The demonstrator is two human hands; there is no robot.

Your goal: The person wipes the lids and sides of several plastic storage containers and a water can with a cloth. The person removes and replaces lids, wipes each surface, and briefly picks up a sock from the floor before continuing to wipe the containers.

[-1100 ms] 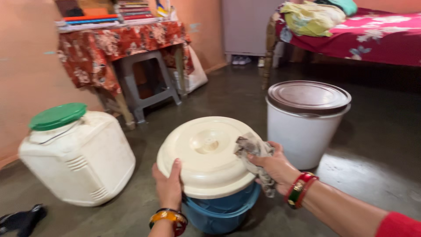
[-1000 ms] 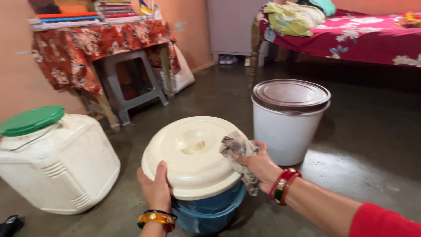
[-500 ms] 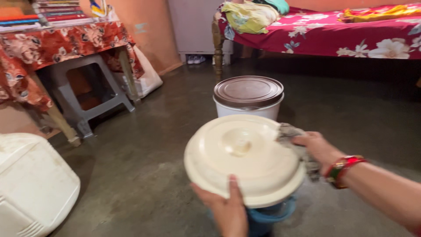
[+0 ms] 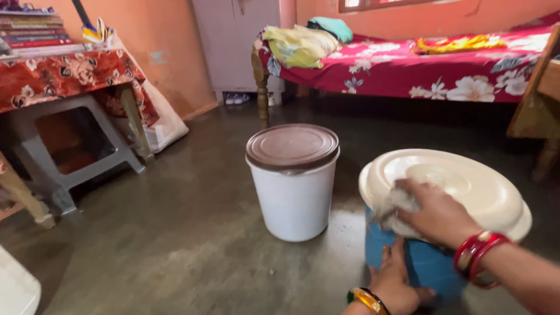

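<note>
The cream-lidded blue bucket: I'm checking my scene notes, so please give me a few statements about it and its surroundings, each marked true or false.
1. The right hand presses a crumpled cloth on the cream lid. True.
2. The left hand rests on the white bucket. False: it touches the blue bucket.
3. The white bucket has a brown lid. True.
4. The white bucket stands on the bed. False: it stands on the floor.
</note>
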